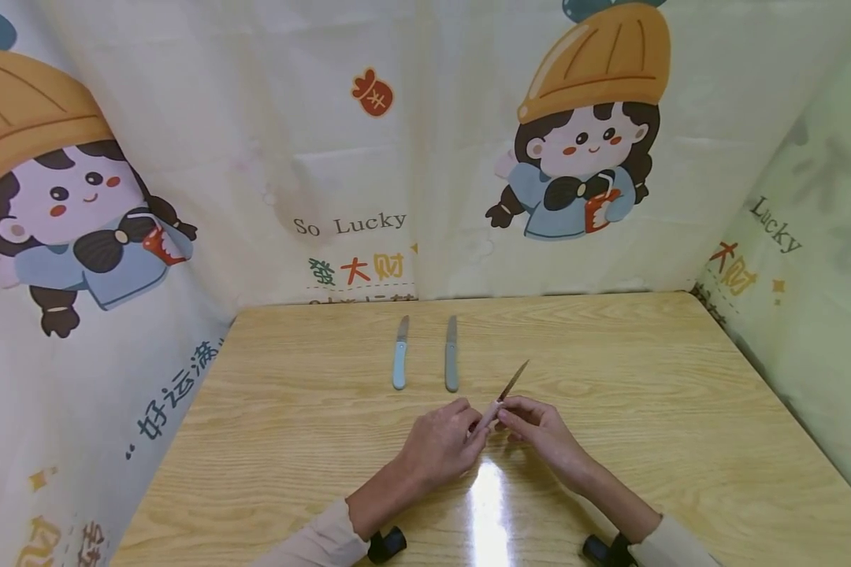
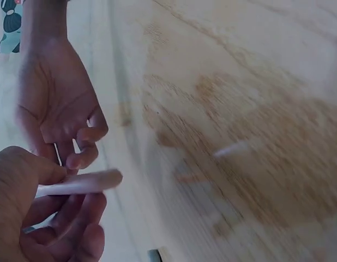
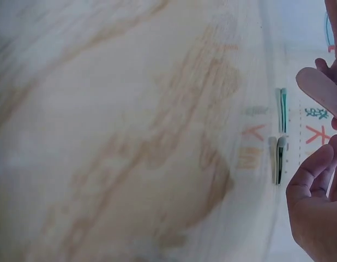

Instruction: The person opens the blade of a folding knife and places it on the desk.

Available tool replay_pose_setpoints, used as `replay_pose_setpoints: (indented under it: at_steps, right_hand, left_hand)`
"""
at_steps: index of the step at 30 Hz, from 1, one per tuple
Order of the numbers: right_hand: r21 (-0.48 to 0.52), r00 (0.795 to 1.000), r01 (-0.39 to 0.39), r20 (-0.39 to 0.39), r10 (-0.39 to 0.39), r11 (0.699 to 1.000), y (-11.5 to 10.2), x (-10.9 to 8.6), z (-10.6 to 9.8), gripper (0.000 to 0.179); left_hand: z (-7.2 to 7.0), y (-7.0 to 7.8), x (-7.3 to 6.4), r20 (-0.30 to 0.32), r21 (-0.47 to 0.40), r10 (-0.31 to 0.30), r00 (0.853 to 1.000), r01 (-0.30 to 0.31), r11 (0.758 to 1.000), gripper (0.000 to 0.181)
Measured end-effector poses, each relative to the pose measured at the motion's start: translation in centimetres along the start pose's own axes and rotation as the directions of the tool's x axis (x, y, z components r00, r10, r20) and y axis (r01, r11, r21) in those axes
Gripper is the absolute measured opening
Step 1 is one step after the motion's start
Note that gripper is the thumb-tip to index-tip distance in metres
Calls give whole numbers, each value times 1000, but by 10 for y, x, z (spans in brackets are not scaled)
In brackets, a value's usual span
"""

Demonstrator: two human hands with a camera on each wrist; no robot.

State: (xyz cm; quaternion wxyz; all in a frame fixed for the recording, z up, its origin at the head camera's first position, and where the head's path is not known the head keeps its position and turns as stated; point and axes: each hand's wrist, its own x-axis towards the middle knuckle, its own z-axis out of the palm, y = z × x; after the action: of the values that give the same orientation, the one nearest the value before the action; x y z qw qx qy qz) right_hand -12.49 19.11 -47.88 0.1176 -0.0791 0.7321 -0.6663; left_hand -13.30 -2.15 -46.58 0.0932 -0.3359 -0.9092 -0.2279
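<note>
In the head view, a small knife with a pale pink handle [image 1: 490, 414] is held above the table, its narrow blade [image 1: 514, 379] pointing up and away to the right. My left hand [image 1: 441, 442] grips the handle; the left wrist view shows the rounded handle end [image 2: 103, 180] sticking out between thumb and fingers. My right hand [image 1: 549, 437] pinches the knife where handle meets blade, with thumb and bent fingers. The right wrist view catches the handle [image 3: 318, 87] and the right hand [image 3: 316, 191] at its edge, the contact partly cut off.
Beyond the hands, a light blue-handled knife [image 1: 400, 364] and a grey-handled knife [image 1: 451, 364] lie side by side on the wooden table [image 1: 291, 441]. A printed curtain [image 1: 269, 157] encloses the table's back and sides. Light reflects off the tabletop in front.
</note>
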Motion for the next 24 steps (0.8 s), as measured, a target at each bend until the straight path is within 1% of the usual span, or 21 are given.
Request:
replay_pose_setpoints:
  at_steps: [1,2,3,4,5,6,7,8,9,10,11,12,13,15,18,20,21,22,24]
  right_hand:
    - [3,1000,-5,-5,5,1000,-1,0,0,38]
    - [3,1000,-10,-8,10,1000,-1,0,1,38]
    - [3,1000,-15,-10,15,1000,-1,0,1,38]
    - [5,1000,-18,-12,19,1000,-2,1,1,38]
    - [8,1000,-21,-14,21,1000,-2,1,1,39]
    - [11,1000,-23,-14,23,1000,-3,1,1,39]
    - [14,1000,-27,-16,27,1000,-3,2,1,40]
    - [14,999,-28,-18,28,1000,-4,2,2,40]
    - [13,999,-31,-23,31,999,-4,3,2,39]
    - [9,999,-29,-25,29,1000,-4,4,3,39]
    - [5,999,-30,-30,30,1000,-4,5,3,39]
    - [-4,999,-26,-34,26,1000,-4,6,4,38]
    - [-12,999,-27,-42,26,1000,-5,8,4,36]
    - [-45,999,-20,-50,17,999,-4,12,4,34]
    - [-128,998,-22,-67,14,991,-4,24,0,31]
    - [-201,997,-30,-82,14,979,-4,36,-5,30]
    - [-236,996,-31,-89,10,971,-3,42,-8,29]
    - [-274,995,-28,-98,1,961,-3,49,-11,28]
    - [-343,994,-16,-107,-22,939,-2,63,-16,25]
  left_hand:
    - [-1,1,0,26,-91,-33,999,36,995,16]
    - [-1,1,0,58,-193,-67,996,77,978,16]
    - [-3,1,1,91,-300,-101,991,124,946,16]
    - [-4,1,2,124,-401,-132,983,172,900,16]
    - [-5,1,2,158,-490,-160,974,218,844,16]
    - [-7,1,3,186,-558,-180,966,255,790,17]
    - [-8,1,4,206,-596,-194,959,280,753,17]
    - [-8,1,5,225,-625,-203,953,301,721,18]
    - [-9,0,5,236,-647,-210,949,315,694,18]
    - [-9,0,6,243,-661,-214,946,324,677,18]
    - [-9,0,6,249,-670,-219,944,331,665,17]
    - [-8,-1,5,250,-673,-225,942,336,659,18]
    - [-7,-1,5,255,-679,-234,938,346,648,18]
    - [-6,-2,3,268,-698,-248,931,365,616,19]
    - [-3,-3,-1,321,-708,-270,908,419,569,20]
    - [-3,-3,-4,362,-712,-258,896,444,544,18]
    - [-2,-3,-5,382,-710,-247,891,454,539,17]
    - [-2,-3,-6,398,-706,-234,887,458,540,17]
    - [-3,-3,-7,416,-696,-211,885,459,552,16]
